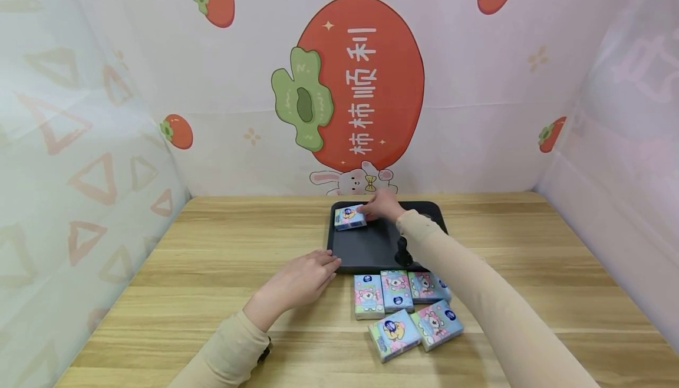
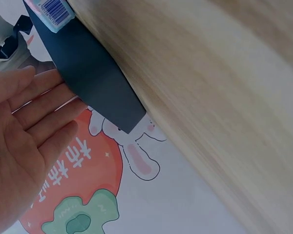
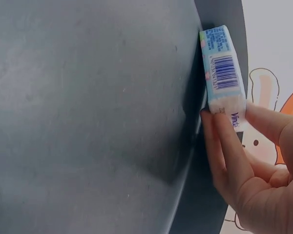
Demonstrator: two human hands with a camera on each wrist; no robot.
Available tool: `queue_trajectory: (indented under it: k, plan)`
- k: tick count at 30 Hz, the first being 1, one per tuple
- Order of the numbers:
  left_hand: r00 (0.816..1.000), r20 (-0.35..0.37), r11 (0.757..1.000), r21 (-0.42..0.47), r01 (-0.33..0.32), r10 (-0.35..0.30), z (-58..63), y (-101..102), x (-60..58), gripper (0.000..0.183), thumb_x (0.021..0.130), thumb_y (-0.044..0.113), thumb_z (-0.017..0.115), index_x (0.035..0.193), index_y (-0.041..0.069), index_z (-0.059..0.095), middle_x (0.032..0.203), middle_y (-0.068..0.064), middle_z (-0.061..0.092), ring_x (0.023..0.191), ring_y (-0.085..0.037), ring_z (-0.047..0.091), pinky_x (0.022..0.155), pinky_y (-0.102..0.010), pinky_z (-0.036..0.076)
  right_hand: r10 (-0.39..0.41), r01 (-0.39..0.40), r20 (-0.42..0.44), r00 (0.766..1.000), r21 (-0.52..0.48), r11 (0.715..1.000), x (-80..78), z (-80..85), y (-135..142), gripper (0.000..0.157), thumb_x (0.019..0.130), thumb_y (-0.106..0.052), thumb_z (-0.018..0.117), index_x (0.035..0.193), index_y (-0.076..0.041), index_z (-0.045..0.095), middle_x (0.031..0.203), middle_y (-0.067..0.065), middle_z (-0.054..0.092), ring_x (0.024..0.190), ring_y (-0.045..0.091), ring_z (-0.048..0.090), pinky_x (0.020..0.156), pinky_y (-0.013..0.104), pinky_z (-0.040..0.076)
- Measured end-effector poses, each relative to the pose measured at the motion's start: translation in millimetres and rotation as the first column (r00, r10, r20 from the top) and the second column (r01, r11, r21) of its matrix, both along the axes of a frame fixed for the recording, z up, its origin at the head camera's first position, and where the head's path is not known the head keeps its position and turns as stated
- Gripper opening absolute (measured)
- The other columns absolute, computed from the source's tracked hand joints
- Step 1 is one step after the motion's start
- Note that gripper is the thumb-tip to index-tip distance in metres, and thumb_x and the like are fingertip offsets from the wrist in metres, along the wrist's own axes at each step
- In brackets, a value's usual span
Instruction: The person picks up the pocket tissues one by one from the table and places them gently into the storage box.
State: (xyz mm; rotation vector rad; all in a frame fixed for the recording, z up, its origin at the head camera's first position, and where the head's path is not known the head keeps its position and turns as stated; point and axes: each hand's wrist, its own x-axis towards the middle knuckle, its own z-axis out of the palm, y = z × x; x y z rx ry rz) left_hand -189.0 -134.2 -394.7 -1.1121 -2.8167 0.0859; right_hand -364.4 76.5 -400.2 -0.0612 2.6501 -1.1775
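At the back left corner of the black tray [image 1: 366,250], my right hand [image 1: 383,206] pinches a small tissue pack [image 1: 348,217] between thumb and fingers. The right wrist view shows the pack's barcode side [image 3: 224,73], with the fingers [image 3: 234,151] at its near end. My left hand [image 1: 305,276] has its fingers extended, the tips at the tray's front left corner. In the left wrist view the left palm [image 2: 19,136] shows, fingers nearly straight against the tray wall [image 2: 95,80]. Several more tissue packs [image 1: 395,332] lie on the table in front of the tray.
The wooden table [image 1: 239,229] runs back to a fabric wall [image 1: 451,140] printed with persimmons and a rabbit. Side curtains [image 1: 79,140] stand left and right. A black wrist strap piece [image 1: 403,252] hangs under the right sleeve, over the tray.
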Motion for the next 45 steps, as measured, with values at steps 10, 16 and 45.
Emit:
queue_trajectory:
  k: [10, 16, 45]
  plan:
    - [1.000, -0.005, 1.000, -0.003, -0.004, 0.004, 0.6, 0, 0.2, 0.034, 0.099, 0.022, 0.050, 0.125, 0.005, 0.062, 0.127, -0.011, 0.062, 0.122, -0.024, 0.056, 0.106, -0.037, 0.045, -0.082, 0.089, 0.109, 0.991, -0.060, 0.994, -5.4, -4.1, -7, 0.040, 0.083, -0.021, 0.074, 0.110, 0.002, 0.058, 0.092, 0.014, 0.071, 0.071, 0.021, 0.071, 0.070, 0.030, 0.060]
    - [1.000, 0.002, 1.000, -0.003, -0.008, 0.008, 0.3, 0, -0.7, 0.034, 0.099, 0.022, 0.050, 0.125, 0.005, 0.062, 0.128, -0.011, 0.061, 0.123, -0.024, 0.055, 0.107, -0.037, 0.044, -0.073, 0.087, 0.145, 0.987, -0.094, 0.992, -2.0, -0.5, -7, 0.040, 0.084, -0.019, 0.073, 0.112, 0.004, 0.055, 0.093, 0.017, 0.070, 0.072, 0.022, 0.072, 0.071, 0.031, 0.060]
    - [1.000, -0.013, 1.000, 0.002, 0.006, -0.006, 0.0, 0, 0.2, 0.033, 0.098, 0.022, 0.051, 0.124, 0.005, 0.063, 0.126, -0.010, 0.063, 0.121, -0.024, 0.056, 0.106, -0.037, 0.045, -0.121, 0.125, 0.132, 0.984, -0.019, 0.992, -0.7, -2.0, -15, 0.036, 0.085, -0.017, 0.072, 0.110, 0.005, 0.058, 0.090, 0.016, 0.070, 0.073, 0.023, 0.072, 0.072, 0.032, 0.061]
